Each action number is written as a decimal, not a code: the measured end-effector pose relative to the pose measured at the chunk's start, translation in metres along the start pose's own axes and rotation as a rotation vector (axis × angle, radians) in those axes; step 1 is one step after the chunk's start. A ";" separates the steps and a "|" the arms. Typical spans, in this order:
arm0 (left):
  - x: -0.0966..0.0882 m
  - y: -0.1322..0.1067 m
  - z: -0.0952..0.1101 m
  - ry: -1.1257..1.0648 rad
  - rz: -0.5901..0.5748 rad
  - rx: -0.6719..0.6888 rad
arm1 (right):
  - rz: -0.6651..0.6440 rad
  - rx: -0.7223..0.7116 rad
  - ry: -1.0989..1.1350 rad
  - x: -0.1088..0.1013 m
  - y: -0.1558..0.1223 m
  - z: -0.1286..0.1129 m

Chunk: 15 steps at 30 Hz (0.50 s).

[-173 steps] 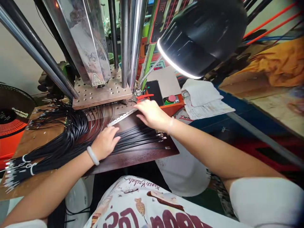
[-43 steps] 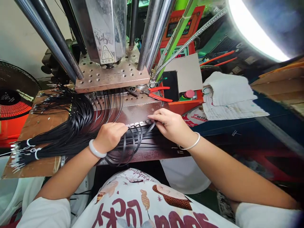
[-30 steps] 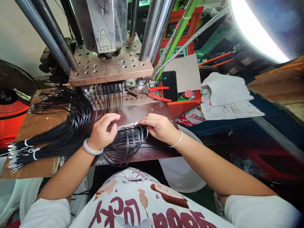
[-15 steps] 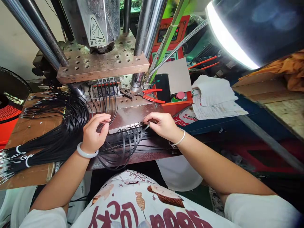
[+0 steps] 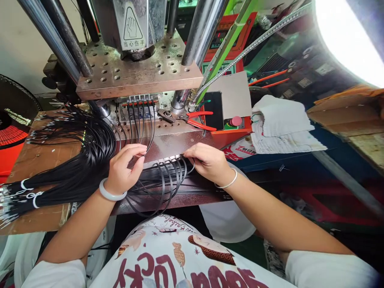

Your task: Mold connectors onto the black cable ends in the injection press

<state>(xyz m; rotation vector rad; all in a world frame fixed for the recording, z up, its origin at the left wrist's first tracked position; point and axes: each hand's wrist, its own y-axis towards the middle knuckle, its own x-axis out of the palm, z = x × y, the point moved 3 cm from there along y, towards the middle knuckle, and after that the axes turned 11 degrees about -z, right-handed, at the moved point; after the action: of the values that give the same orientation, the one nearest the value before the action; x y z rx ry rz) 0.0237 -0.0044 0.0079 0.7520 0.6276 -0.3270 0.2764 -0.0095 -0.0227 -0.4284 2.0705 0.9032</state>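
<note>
My left hand (image 5: 123,170) pinches the left end of a narrow metal fixture bar (image 5: 164,161) that lies on the dark work plate (image 5: 168,144). My right hand (image 5: 208,162) pinches the bar's right end. Several black flat cables (image 5: 163,184) are plugged into the bar and loop toward me over the plate's front edge. Behind the bar, a second row of black cables (image 5: 140,120) sits in the mould under the raised press platen (image 5: 138,76).
A big bundle of black cables (image 5: 75,168) fans across the brown bench at left. Red-handled pliers (image 5: 195,118), a phone (image 5: 214,110) and a red button (image 5: 236,120) lie right of the press. White cloths (image 5: 282,120) sit farther right; a fan (image 5: 15,116) is far left.
The press platen has risen, uncovering the cables in the mould. Both hands went from flat on the cables to pinching the ends of the bar, whose cables now loop toward me.
</note>
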 end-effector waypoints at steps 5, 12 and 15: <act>0.001 0.000 0.000 0.004 -0.006 0.000 | -0.112 0.006 -0.081 0.006 0.003 0.001; -0.015 0.001 -0.003 -0.282 -0.182 -0.173 | -0.233 0.096 0.062 -0.007 0.006 0.006; -0.028 0.038 -0.044 -0.011 -0.449 -0.333 | -0.211 0.230 0.118 -0.011 0.053 0.041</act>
<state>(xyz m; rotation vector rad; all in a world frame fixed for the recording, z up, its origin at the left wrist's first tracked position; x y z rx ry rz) 0.0024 0.0552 0.0207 0.2834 0.8160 -0.6197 0.2754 0.0566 -0.0074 -0.5741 2.1575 0.5196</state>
